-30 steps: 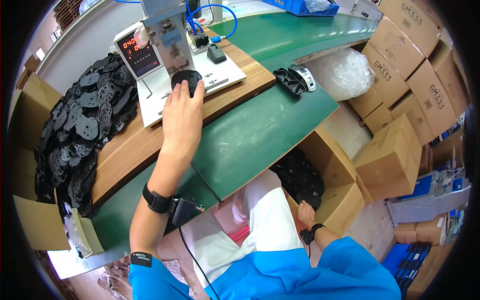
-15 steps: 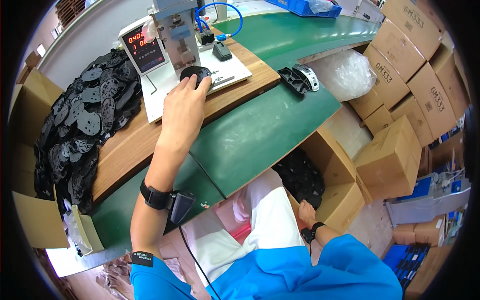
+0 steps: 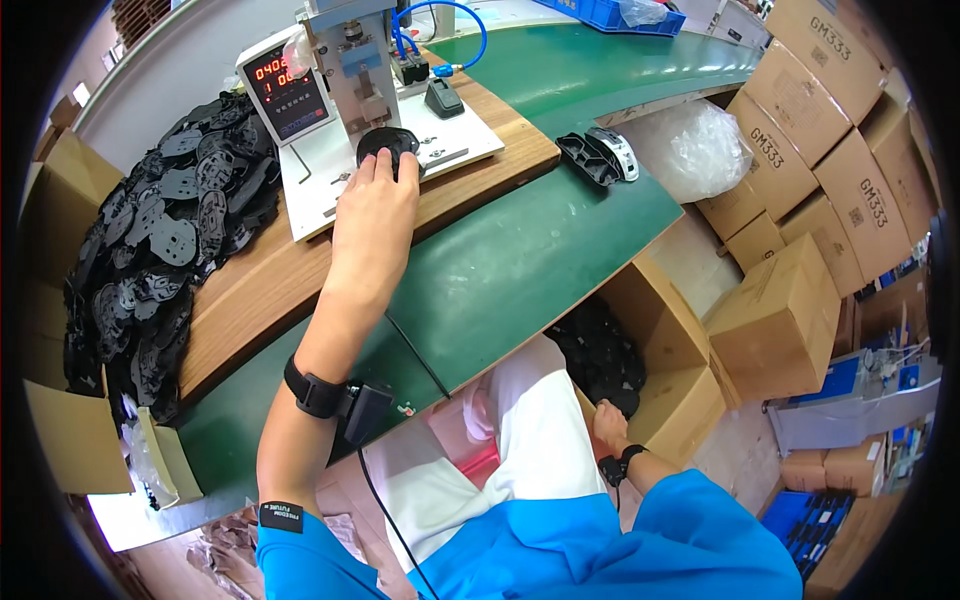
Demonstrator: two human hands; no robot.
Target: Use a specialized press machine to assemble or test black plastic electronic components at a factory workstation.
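Observation:
My left hand (image 3: 376, 215) reaches over the bench to a small press (image 3: 350, 70). Its fingertips grip the near edge of a rounded black plastic part (image 3: 388, 146), which sits under the press head on a white base plate (image 3: 308, 210). Low on the right, my right hand (image 3: 608, 428) is at the near rim of an open cardboard box (image 3: 676, 410). Dark parts (image 3: 598, 350) fill the bottom of that box, close to my right fingers. Those fingers are too small and partly hidden to show whether they hold anything.
A large heap of flat black plastic parts (image 3: 172, 242) lies left of the press. A control box with a lit display (image 3: 288, 90) stands beside it. A black-and-white part (image 3: 600, 158) rests on the green bench (image 3: 520, 260). Stacked cartons (image 3: 860, 190) rise at the right.
My left fingers have drawn slightly toward me along the black part, still touching it. My right hand remains at the box rim, where the dark piece by its fingers now shows less.

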